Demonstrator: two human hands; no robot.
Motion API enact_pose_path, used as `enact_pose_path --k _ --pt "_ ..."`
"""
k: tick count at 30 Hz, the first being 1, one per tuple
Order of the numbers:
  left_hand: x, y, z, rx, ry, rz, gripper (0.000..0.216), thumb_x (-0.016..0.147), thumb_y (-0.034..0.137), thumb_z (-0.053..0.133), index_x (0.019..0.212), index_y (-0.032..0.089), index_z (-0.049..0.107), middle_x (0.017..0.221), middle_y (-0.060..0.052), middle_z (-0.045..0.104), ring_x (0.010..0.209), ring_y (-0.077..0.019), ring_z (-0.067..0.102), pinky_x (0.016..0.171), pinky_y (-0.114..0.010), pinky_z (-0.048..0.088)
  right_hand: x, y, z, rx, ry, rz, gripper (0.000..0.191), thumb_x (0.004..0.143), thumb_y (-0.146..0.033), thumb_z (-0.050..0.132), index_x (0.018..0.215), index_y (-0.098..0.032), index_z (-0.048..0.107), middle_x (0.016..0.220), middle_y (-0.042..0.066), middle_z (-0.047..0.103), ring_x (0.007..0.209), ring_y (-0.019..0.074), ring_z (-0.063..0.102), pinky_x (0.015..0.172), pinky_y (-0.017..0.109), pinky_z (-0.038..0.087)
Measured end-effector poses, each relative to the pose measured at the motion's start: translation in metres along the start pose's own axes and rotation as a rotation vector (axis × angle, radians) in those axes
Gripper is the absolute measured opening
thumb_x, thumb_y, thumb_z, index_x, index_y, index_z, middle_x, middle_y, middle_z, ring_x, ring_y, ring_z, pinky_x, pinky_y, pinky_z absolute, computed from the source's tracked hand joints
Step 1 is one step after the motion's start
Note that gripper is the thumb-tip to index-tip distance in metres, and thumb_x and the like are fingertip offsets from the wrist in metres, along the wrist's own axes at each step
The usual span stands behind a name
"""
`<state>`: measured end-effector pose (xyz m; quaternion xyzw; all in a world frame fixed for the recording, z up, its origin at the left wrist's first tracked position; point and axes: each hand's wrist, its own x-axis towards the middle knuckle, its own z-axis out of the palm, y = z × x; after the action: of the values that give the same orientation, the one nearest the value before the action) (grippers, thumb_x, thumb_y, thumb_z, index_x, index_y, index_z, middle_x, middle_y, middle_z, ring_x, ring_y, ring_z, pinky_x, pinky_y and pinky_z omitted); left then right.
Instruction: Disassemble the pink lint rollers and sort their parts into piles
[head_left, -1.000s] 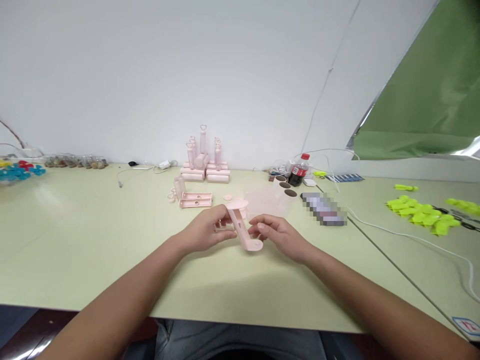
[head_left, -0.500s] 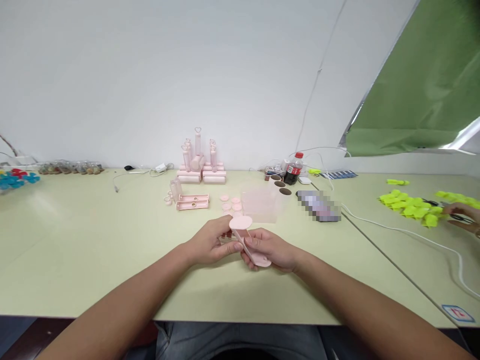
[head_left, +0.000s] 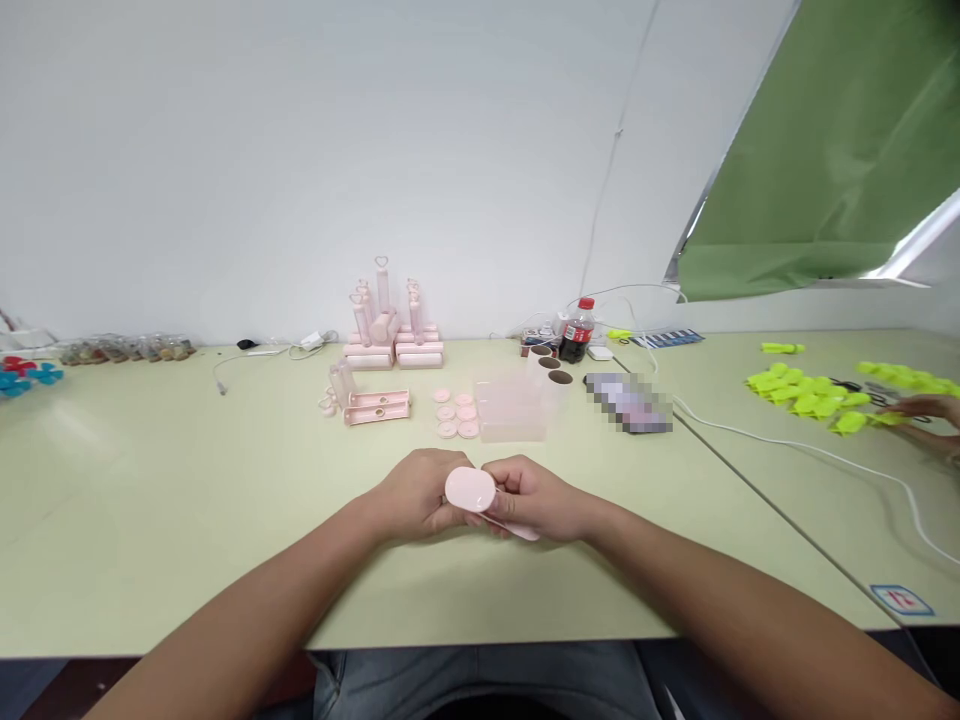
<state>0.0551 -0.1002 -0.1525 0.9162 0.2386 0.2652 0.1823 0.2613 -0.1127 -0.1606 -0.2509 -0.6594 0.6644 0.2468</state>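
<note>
My left hand [head_left: 412, 497] and my right hand [head_left: 538, 498] meet over the near middle of the pale green table [head_left: 187, 500]. Both are closed around one pink plastic part [head_left: 472, 491] with a round end cap facing me; its long flat body runs down under my right fingers. Behind my hands lie several pink discs [head_left: 456, 412] and a clear plastic box [head_left: 513, 409]. Further left rests a pink tray-like part [head_left: 376, 407], and a stack of assembled pink pieces [head_left: 390, 335] stands by the wall.
A cola bottle [head_left: 577, 332] and brown tubes [head_left: 551, 365] stand at the back. A white cable [head_left: 810, 455] crosses the right side. Yellow-green pieces [head_left: 806, 395] lie far right, where another person's hand [head_left: 926, 412] reaches. Small jars [head_left: 124, 349] and coloured pieces [head_left: 26, 375] sit far left.
My hands have drawn closer together and lower. The pink part has tipped from upright-slanted to lying towards me, round cap facing the camera. The view has shifted, so the table objects appear further left.
</note>
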Motion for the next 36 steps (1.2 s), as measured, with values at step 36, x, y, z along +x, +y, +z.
enact_pose_path --k 36 --pt "-0.007 -0.015 -0.008 0.201 0.168 -0.147 0.03 0.091 0.033 0.05 0.119 0.022 0.055 0.07 0.003 0.062 0.059 -0.0107 0.056 0.058 -0.022 0.039 -0.001 0.007 -0.013 -0.223 0.251 0.152 0.035 0.089 -0.049 0.056 0.076 -0.017 0.051 0.069 -0.001 0.057 0.056 0.0104 0.054 0.053 0.023 0.043"
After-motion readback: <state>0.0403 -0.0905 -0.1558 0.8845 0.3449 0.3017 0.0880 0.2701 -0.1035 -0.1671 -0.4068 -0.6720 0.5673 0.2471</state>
